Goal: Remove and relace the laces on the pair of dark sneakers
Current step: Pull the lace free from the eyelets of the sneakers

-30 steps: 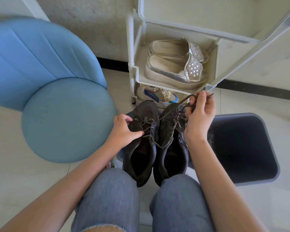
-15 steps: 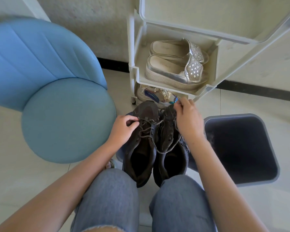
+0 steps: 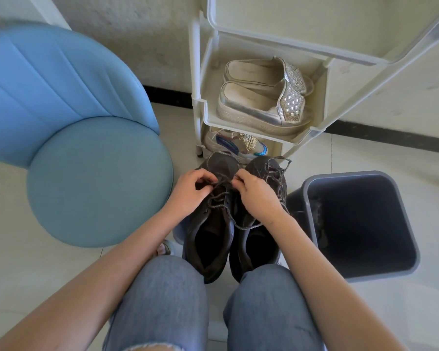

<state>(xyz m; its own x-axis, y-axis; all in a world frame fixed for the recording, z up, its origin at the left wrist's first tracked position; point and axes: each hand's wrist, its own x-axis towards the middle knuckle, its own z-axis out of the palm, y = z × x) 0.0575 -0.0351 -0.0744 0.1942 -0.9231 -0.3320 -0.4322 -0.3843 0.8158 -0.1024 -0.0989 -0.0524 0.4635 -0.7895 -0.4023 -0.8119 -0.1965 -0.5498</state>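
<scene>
Two dark sneakers stand side by side on a low stool between my knees, toes pointing away. The left sneaker (image 3: 208, 231) has grey laces (image 3: 219, 196) partly loosened over its tongue. My left hand (image 3: 190, 192) and my right hand (image 3: 257, 192) both pinch those laces near the toe end, fingertips close together. The right sneaker (image 3: 259, 239) lies partly under my right hand; its loose lace (image 3: 280, 163) trails over the toe and a strand curves across its opening.
A blue round chair (image 3: 96, 181) stands at the left. A white shoe rack (image 3: 203, 115) ahead holds silver slip-ons (image 3: 261, 97) and a colourful sneaker (image 3: 238, 145) below. A dark grey bin (image 3: 360, 224) sits at the right. My jeans-covered knees fill the bottom.
My right hand let go of the right sneaker's lace it had pulled up and moved left and down to the left sneaker's laces, meeting my left hand there.
</scene>
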